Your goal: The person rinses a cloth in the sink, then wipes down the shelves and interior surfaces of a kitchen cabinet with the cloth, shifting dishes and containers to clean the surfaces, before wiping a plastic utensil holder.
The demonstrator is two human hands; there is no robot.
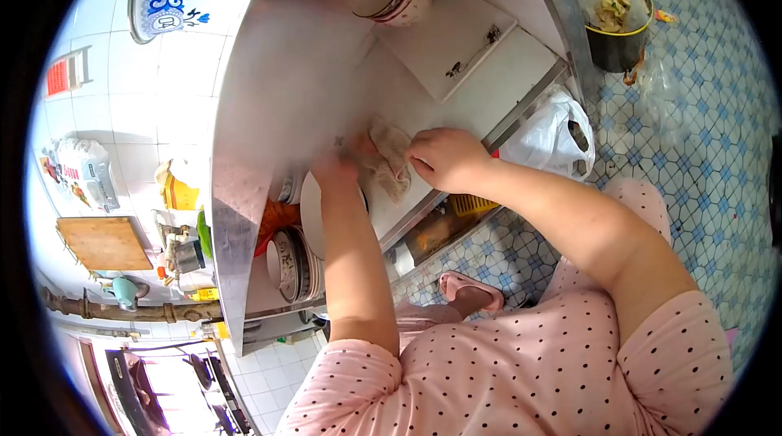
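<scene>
A crumpled beige cloth (389,160) lies on the white shelf inside a metal-edged cabinet. My right hand (448,160) is at the cloth's right edge, fingers curled together; whatever is between them is hidden. On the cloth's other side is my left hand (334,169), its fingers blurred by a hazy patch over the view. A white plate (312,216) sits just under my left forearm, beside stacked bowls and plates (287,265). More patterned bowls (411,0) stand at the top of the shelf, near a white panel with dark floral marks (448,41).
The cabinet's metal edge (562,12) runs down the right. Beyond it are a white plastic bag (554,138), a bin (612,46) with a liner, and blue-white floor tiles. A yellow basket (472,204) is below the shelf. A cutting board (104,244) hangs at left.
</scene>
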